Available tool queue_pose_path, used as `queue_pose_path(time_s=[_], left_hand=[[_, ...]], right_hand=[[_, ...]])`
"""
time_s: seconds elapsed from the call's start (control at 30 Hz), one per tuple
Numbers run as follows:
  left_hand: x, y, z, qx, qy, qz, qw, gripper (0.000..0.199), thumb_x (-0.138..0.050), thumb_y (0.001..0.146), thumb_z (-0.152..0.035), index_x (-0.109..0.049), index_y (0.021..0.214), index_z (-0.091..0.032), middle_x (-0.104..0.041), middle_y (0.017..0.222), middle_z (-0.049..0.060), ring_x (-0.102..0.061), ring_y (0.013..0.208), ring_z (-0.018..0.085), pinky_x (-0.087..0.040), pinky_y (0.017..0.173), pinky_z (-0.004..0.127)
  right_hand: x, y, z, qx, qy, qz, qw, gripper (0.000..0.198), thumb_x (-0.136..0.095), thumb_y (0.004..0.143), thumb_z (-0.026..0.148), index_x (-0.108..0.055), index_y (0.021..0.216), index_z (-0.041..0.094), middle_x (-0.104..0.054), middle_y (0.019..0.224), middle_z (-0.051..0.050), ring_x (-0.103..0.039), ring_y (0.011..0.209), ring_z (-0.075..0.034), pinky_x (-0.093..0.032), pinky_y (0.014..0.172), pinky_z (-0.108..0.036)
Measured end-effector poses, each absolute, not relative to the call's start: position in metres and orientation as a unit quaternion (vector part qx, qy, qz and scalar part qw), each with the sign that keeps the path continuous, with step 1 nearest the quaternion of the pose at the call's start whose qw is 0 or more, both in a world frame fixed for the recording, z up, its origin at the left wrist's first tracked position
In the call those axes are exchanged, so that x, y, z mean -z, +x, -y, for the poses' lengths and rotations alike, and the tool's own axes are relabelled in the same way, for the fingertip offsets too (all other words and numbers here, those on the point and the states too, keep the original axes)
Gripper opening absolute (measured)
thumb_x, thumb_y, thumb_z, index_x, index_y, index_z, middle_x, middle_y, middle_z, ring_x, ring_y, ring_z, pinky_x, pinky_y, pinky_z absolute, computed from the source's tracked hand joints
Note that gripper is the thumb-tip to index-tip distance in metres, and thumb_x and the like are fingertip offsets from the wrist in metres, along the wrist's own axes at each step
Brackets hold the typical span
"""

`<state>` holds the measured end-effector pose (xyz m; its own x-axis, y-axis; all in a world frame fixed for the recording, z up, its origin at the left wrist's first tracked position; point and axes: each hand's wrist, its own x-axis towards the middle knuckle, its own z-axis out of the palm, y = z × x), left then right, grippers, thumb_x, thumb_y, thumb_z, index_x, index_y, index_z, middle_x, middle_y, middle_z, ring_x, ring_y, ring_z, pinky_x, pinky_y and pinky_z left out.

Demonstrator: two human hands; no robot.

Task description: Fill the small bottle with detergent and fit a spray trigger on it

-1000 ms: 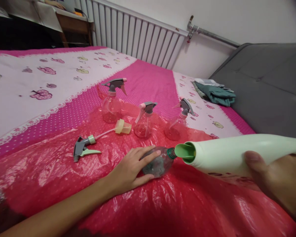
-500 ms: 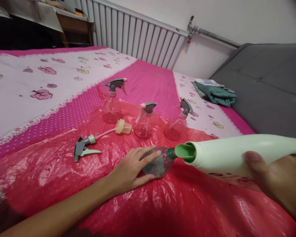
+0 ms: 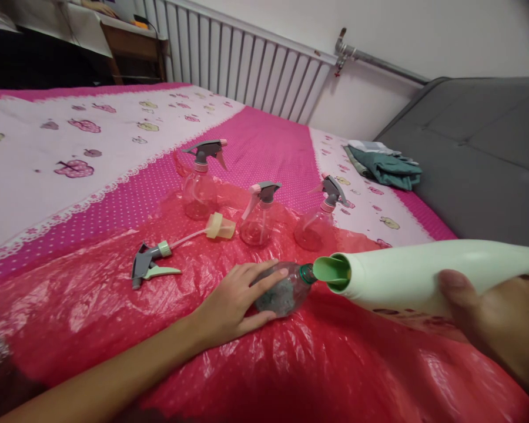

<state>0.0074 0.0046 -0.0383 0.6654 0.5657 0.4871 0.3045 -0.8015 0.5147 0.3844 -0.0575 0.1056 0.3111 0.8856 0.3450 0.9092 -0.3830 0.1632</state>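
My left hand is wrapped round a clear plastic bottle with a green ring at its neck. My right hand grips a large pale green jug, tipped on its side toward the left. The jug's green spout meets the bottle's mouth; whether liquid flows cannot be made out. Left of my left hand lies a loose grey and green spray trigger, its tube leading to a yellow cap. Behind stand three clear spray bottles with grey and pink heads.
Red plastic sheeting covers the near part of a bed with a pink patterned bedspread. Folded cloths lie by the grey headboard. A radiator lines the wall, and another person's hand rests on a desk.
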Motion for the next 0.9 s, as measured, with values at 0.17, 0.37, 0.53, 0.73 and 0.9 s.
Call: queue_pose_path(time_s=[0.17, 0.37, 0.53, 0.73, 0.9], left_hand=[[0.039, 0.007, -0.005, -0.327, 0.891, -0.242, 0.202, 0.068, -0.057, 0.109, -0.045, -0.025, 0.168, -0.034, -0.047, 0.164, 0.015, -0.056, 0.138, 0.035, -0.048, 0.114, 0.056], [0.04, 0.007, -0.004, -0.325, 0.892, -0.241, 0.203, 0.067, -0.056, 0.11, -0.045, -0.025, 0.168, -0.033, -0.046, 0.165, 0.016, -0.055, 0.139, 0.035, -0.048, 0.113, 0.057], [0.04, 0.007, -0.005, -0.324, 0.891, -0.243, 0.205, 0.067, -0.056, 0.11, -0.045, -0.025, 0.168, -0.033, -0.046, 0.165, 0.015, -0.055, 0.139, 0.035, -0.048, 0.113, 0.056], [0.039, 0.007, -0.005, -0.326, 0.891, -0.241, 0.203, 0.066, -0.056, 0.11, -0.045, -0.026, 0.168, -0.033, -0.046, 0.164, 0.016, -0.055, 0.139, 0.035, -0.048, 0.113, 0.057], [0.039, 0.006, -0.005, -0.327, 0.892, -0.24, 0.201, 0.066, -0.055, 0.11, -0.045, -0.026, 0.168, -0.033, -0.047, 0.164, 0.016, -0.055, 0.139, 0.035, -0.049, 0.113, 0.057]], right_hand=[[-0.105, 0.385, 0.06, 0.192, -0.803, 0.563, 0.028, 0.09, -0.007, 0.079, 0.09, -0.062, 0.069, 0.02, -0.068, 0.079, -0.025, -0.07, 0.087, -0.049, -0.051, 0.076, -0.052], [-0.115, 0.371, 0.056, 0.174, -0.816, 0.552, 0.016, 0.086, -0.005, 0.074, 0.089, -0.058, 0.067, 0.023, -0.067, 0.079, -0.027, -0.069, 0.087, -0.05, -0.052, 0.079, -0.055], [-0.114, 0.371, 0.056, 0.174, -0.814, 0.554, 0.027, 0.094, -0.001, 0.073, 0.091, -0.062, 0.071, 0.02, -0.068, 0.082, -0.027, -0.069, 0.09, -0.05, -0.053, 0.081, -0.057], [-0.113, 0.377, 0.06, 0.173, -0.815, 0.553, 0.027, 0.104, 0.002, 0.072, 0.095, -0.066, 0.072, 0.017, -0.069, 0.082, -0.028, -0.07, 0.091, -0.051, -0.053, 0.081, -0.057], [-0.112, 0.379, 0.058, 0.185, -0.809, 0.558, 0.022, 0.106, 0.001, 0.074, 0.094, -0.07, 0.076, 0.015, -0.07, 0.086, -0.027, -0.07, 0.093, -0.051, -0.054, 0.081, -0.056]])
